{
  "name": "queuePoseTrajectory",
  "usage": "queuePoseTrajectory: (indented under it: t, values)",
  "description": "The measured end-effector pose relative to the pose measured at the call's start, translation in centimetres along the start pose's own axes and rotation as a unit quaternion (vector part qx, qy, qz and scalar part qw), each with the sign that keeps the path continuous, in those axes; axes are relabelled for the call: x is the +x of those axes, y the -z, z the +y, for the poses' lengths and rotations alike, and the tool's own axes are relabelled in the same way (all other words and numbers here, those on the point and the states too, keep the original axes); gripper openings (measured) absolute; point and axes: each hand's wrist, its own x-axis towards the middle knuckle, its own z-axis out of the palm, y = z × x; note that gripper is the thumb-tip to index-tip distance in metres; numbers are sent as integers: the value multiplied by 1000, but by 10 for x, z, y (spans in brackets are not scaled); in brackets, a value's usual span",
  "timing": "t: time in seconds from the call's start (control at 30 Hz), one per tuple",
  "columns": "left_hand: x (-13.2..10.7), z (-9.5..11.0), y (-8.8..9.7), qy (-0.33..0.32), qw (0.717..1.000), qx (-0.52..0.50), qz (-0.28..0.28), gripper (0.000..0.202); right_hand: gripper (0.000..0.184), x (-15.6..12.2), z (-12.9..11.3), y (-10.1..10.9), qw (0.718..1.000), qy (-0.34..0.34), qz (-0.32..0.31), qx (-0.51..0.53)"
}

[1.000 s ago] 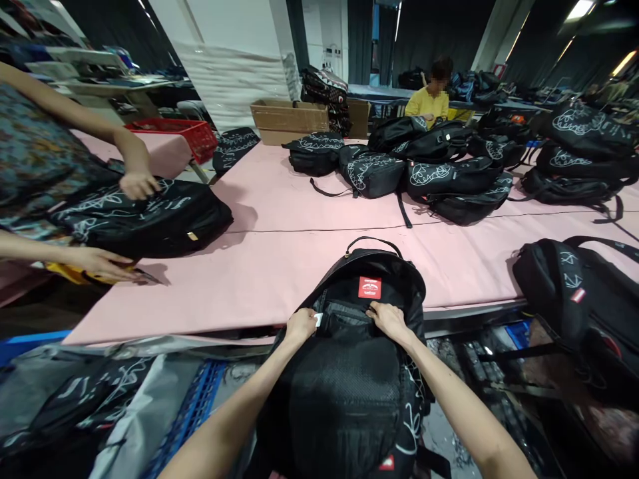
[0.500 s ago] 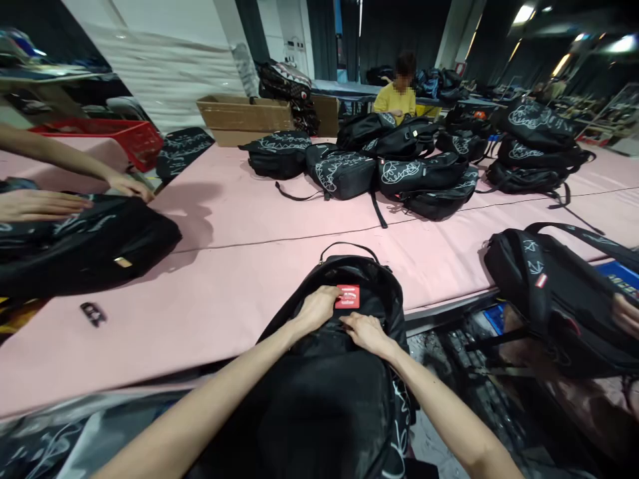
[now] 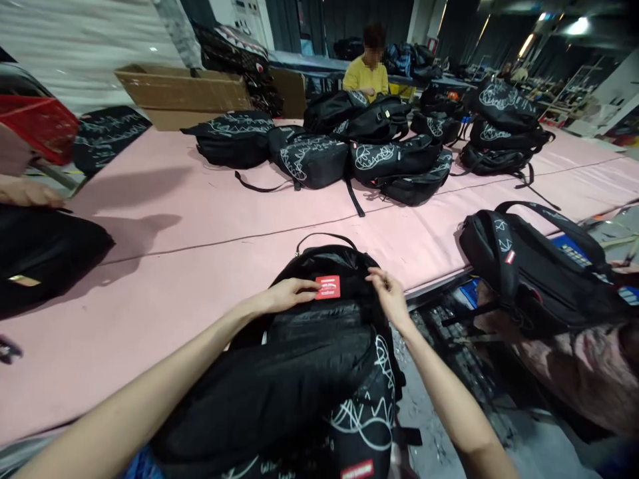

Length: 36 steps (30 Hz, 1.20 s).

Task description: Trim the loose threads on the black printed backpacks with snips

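A black backpack [image 3: 279, 392] with white scribble print leans on the table's edge in front of me, its main compartment unzipped. Inside, at the top of the back panel, is a red label [image 3: 328, 287]. My left hand [image 3: 289, 295] lies over the left side of the opening, fingers stretched out, tips at the label's left edge. At the right rim of the opening, my right hand [image 3: 390, 296] has its thumb and fingers closed on the bag's edge. Whether a zipper pull is between them is too small to tell.
Several printed black backpacks [image 3: 314, 159] stand across the pink table [image 3: 210, 279]. A co-worker's hand [image 3: 30, 193] rests on another black bag [image 3: 50, 259] at left. Another backpack [image 3: 544, 266] lies at right. Behind are a cardboard box [image 3: 184, 93] and a person in yellow [image 3: 367, 74].
My right hand has moved from inside the opening to its right rim. My left hand has flattened beside the label. The bag's front has flopped lower, showing more print; the view has shifted right.
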Motion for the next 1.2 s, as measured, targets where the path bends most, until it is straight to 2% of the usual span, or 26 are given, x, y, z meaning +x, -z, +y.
queuePoseTrajectory:
  t: [0.07,0.1,0.13,0.17,0.23,0.27,0.33,0.4,0.47,0.53,0.6,0.67,0.77,0.87,0.97,1.03,1.13,1.2]
  values:
    - [-35,-5,15,26,997,-68,8,44,34,-8,9,28,996,-44,73,24]
    - [-51,-9,26,44,991,-111,57,45,34,-18,16,39,994,-60,90,25]
    - [-66,-14,36,68,976,-149,143,45,34,-30,23,46,992,-76,96,24]
    - [-80,-20,45,86,947,-182,251,42,33,-43,31,51,991,-93,91,23]
    - [-103,-32,52,108,863,-221,441,34,33,-71,46,50,990,-128,62,22]
    - [-111,-37,50,121,822,-231,507,30,33,-82,53,46,989,-140,44,21]
    - [-120,-41,32,139,771,-224,580,25,33,-96,61,34,990,-143,14,9]
    - [-120,-35,4,132,773,-162,600,24,32,-99,64,23,991,-136,-5,-11]
    - [-112,-19,-27,71,808,-39,584,25,26,-94,66,17,990,-137,-19,-23]
    - [-94,1,-59,-49,849,75,520,23,19,-87,68,15,988,-145,-37,-22]
    - [-70,20,-88,-177,873,112,440,20,18,-82,71,15,988,-147,-46,-16]
    - [-43,35,-115,-230,896,123,360,20,17,-80,74,17,988,-144,-43,-12]
    - [-7,49,-146,-214,924,165,270,18,17,-79,74,18,991,-133,-31,-2]
    - [17,60,-162,-148,929,238,241,23,20,-79,67,17,992,-126,-2,9]
    - [30,73,-164,-95,924,297,219,20,19,-80,53,15,992,-120,46,19]
    - [34,80,-162,-83,923,322,196,14,18,-82,43,14,993,-93,69,13]
    - [35,88,-158,-101,917,346,169,7,19,-84,32,16,997,-31,74,-4]
    - [31,88,-158,-127,911,350,174,8,17,-87,28,18,995,-20,91,20]
